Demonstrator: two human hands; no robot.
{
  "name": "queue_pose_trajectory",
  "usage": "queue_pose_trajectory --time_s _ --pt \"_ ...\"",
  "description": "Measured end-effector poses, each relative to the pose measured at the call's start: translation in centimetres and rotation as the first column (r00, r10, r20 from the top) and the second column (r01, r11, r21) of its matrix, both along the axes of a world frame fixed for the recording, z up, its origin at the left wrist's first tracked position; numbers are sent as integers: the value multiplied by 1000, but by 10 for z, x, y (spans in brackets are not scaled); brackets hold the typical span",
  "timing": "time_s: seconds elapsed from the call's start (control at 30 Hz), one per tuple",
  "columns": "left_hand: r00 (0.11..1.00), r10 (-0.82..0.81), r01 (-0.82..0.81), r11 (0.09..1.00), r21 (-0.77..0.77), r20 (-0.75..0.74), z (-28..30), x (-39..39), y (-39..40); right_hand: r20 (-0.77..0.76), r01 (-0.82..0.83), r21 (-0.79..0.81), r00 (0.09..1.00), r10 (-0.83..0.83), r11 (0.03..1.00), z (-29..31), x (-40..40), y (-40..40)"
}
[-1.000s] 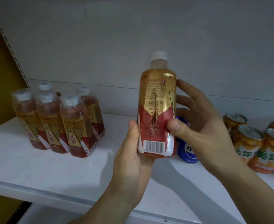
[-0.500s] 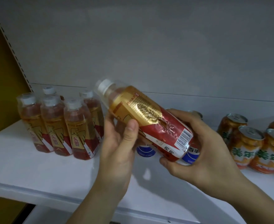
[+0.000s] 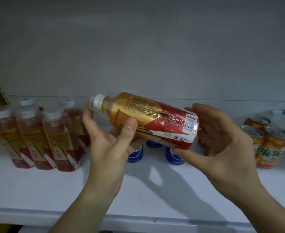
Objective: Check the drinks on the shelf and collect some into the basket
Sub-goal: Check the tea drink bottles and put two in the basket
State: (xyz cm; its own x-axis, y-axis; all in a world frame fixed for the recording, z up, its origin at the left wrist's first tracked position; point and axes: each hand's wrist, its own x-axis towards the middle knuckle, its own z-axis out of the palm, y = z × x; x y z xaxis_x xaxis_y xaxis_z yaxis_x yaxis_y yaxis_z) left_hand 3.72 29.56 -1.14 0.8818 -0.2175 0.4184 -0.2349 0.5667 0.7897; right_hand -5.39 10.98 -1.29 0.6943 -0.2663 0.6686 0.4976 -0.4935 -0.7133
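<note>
Drink bottle point(image 3: 148, 120), gold-and-red label, white cap: held lying sideways above the white shelf point(image 3: 37, 187), cap to the left.
Left hand point(image 3: 108, 147) grips its neck end, thumb curled over the label; right hand point(image 3: 222, 142) cups its base, fingers curled round it. Left of the bottle: matching bottles point(image 3: 36, 137), upright. Beneath and behind it: blue cans point(image 3: 173, 155), partly hidden by bottle and hands. Right of it: orange cans point(image 3: 269, 140).

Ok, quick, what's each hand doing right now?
Left hand: grips the bottle near its neck.
Right hand: cradles the bottle's base, fingers curled round it.
</note>
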Motion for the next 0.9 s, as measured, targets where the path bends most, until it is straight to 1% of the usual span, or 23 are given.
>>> queue_pose_trajectory --time_s 0.07,0.1,0.2,0.27,0.33,0.4,0.53,0.63,0.7,0.8,0.9 --pt "1000 -26 26 1000 -6 -3 9 -9 -17 19 37 85 999 -38 996 6 -12 -10" --pt "999 -42 42 999 -14 -5 13 -12 -25 25 66 93 997 -69 993 10 -17 -14" --pt "990 -138 138 990 -20 15 26 -23 -58 38 214 7 976 -214 977 25 -43 -37" --pt "976 -218 217 976 18 28 36 -33 -86 42 310 -16 950 -310 950 31 -66 -58" --pt "951 -309 308 949 60 9 44 -43 -116 54 397 -25 917 -396 917 32 -91 -81" --pt "928 -372 370 921 122 -2 51 -52 -149 61 482 -22 875 -480 876 27 -115 -103" --pt "901 -433 407 859 310 18 61 -69 -214 45 647 -6 762 -646 763 14 -161 -144" --pt "848 -530 480 773 414 7 64 -79 -263 20 735 11 678 -735 678 7 -186 -171" --pt "815 -579 524 713 466 -31 66 -82 -295 -1 780 3 626 -780 626 3 -196 -191" --pt "784 -612 572 652 498 -99 68 -78 -346 -57 829 -56 554 -830 557 -3 -197 -223" --pt "803 -588 526 623 579 -97 66 -69 -397 -124 844 -136 505 -854 519 -8 -187 -255"
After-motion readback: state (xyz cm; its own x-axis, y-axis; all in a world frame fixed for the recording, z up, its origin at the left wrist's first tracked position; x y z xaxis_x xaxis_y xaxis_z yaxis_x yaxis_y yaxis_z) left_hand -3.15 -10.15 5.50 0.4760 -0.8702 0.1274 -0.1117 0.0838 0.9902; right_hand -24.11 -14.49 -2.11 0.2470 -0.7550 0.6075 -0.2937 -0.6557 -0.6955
